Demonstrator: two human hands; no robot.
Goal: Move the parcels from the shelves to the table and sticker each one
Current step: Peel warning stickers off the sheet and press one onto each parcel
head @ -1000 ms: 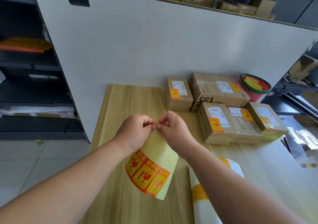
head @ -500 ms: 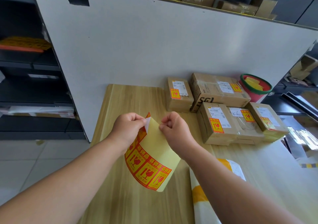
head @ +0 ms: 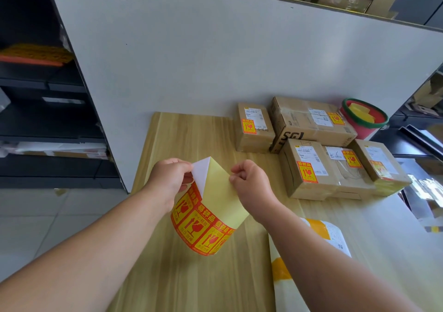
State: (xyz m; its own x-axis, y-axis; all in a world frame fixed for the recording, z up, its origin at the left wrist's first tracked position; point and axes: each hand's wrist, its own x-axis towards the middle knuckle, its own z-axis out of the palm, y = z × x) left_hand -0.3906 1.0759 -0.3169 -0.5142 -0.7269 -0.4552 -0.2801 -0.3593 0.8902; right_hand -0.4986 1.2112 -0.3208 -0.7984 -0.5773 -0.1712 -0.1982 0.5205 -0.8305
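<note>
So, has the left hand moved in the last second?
Yes. The left hand has drawn leftward, away from the leftmost stickered parcel, peeling a sticker free.

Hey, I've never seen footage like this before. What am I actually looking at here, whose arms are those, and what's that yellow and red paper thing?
There is no machine here. The single picture comes from a camera worn on a person's head, looking forward and down, so the two bare arms are that person's own. The left hand pinches the corner of a sticker, partly lifted so its white back shows. The right hand pinches the edge of the sticker strip, a curled yellow backing paper carrying more red and yellow fragile labels. Below is a wooden table. At its far right lie five cardboard parcels, each already bearing such a label, with a red bucket beside them. A white and yellow mailer bag lies near the right forearm.
</note>
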